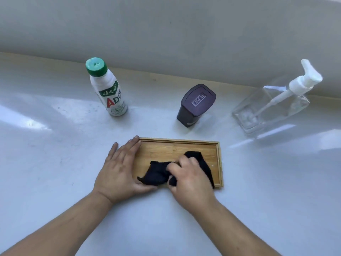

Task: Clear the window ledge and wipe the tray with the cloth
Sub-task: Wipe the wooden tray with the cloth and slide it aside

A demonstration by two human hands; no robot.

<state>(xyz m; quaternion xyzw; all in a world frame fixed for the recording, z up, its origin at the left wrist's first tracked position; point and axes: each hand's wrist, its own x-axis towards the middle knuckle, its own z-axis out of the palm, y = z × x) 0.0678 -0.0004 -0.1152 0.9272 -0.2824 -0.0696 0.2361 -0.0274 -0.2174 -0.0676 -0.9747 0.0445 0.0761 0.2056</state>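
In the head view, a wooden tray (177,147) is lying flat on the white ledge (55,154), long side toward the person. The left hand (118,169) is resting open, palm down, over the tray's left end, fingers stretched along the ledge and rim, hiding that end and its near corner. The right hand (188,174) is pressing down on a black cloth (156,172) bunched on the tray floor; the fingers are curling into the fabric, gripping it, and covering its middle, so the cloth is showing only as a dark lump to the left and a flap to the right. Behind the tray, well apart, a white bottle (108,91) with a green cap is standing at the left, a dark box (195,106) marked HERSHEY'S in the middle, and a clear pump bottle (273,106) at the right. The bottle's smaller print is too blurred to read. Both forearms are running off the lower edge.
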